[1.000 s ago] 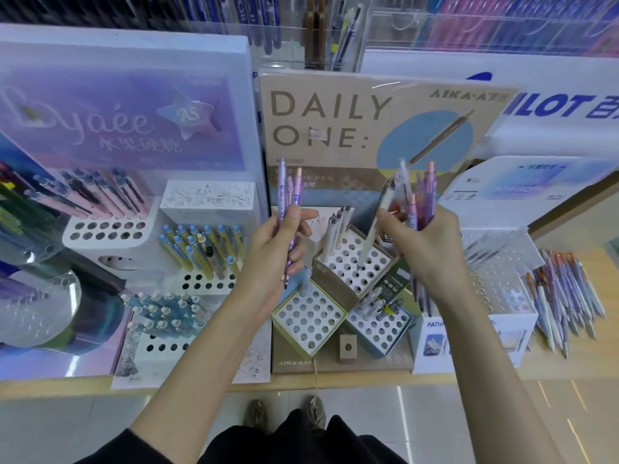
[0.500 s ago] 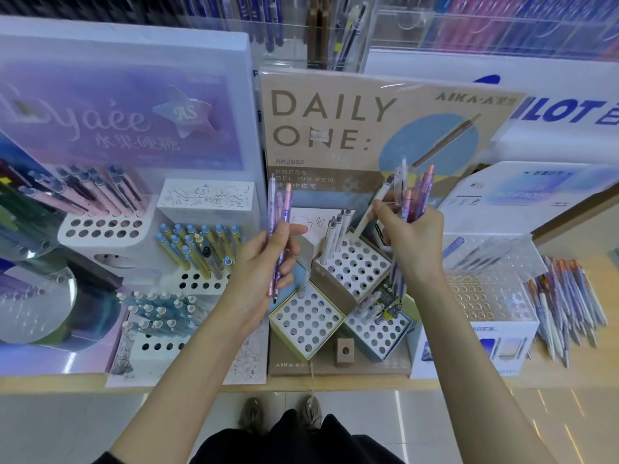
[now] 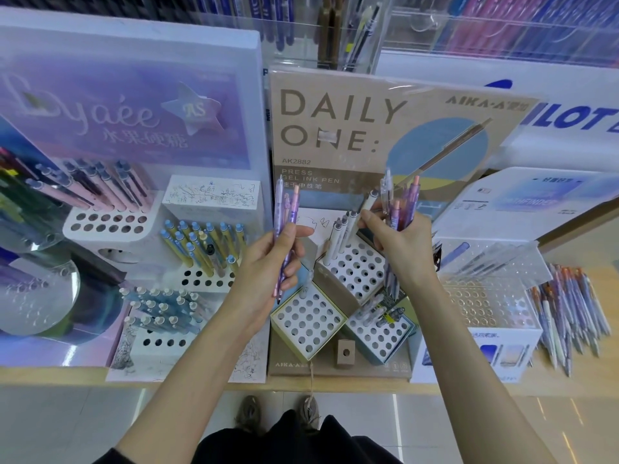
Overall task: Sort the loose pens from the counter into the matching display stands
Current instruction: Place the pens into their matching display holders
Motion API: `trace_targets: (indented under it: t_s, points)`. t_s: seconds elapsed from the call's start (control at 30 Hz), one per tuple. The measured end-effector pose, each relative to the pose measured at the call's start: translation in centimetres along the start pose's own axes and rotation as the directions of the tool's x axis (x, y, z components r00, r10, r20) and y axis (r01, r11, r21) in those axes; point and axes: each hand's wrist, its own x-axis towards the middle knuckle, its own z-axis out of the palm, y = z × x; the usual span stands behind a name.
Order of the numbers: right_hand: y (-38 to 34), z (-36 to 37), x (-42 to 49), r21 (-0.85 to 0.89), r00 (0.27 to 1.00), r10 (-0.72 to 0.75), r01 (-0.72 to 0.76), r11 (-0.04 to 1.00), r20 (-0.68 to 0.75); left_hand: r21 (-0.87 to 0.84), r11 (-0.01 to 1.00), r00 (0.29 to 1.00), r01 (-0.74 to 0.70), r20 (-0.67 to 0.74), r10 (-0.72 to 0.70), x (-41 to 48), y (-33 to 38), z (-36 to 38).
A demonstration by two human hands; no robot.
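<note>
Head view: against the pictures from a moment ago, both hands sit lower and nearer the brown stand, so a pen looks about to be placed. The left hand has its grip clamped on a few purple pens, held upright just left of the stand's card. The right hand has its grip closed on a mixed bunch of pens; its thumb and forefinger pinch one white pen, now tipped down toward the upper white tray of that stand, where matching white pens already stand. I judge this pen is the one being sorted.

Around the stand: a pile of loose pens lies on the bench well to its right, beyond a clear stand. The blue and yellow pens stand to its left. The standing white pens crowd the tray's back corner and could snag the incoming tip.
</note>
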Motion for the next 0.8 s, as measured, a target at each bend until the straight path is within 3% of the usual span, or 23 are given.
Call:
trace_targets:
  t_s: [0.33, 0.8]
  points:
    - [0.7, -0.1, -0.4, -0.115, 0.996, 0.051, -0.042, 0.993, 0.077, 0.0, 1.0, 1.0, 0.008, -0.001, -0.008, 0.0, 0.0, -0.1]
    - [0.5, 0.5, -0.8, -0.162, 0.996, 0.084, -0.077, 0.984, 0.036, 0.017, 1.0, 0.999, 0.003, 0.037, -0.004, -0.3, 0.0, 0.0]
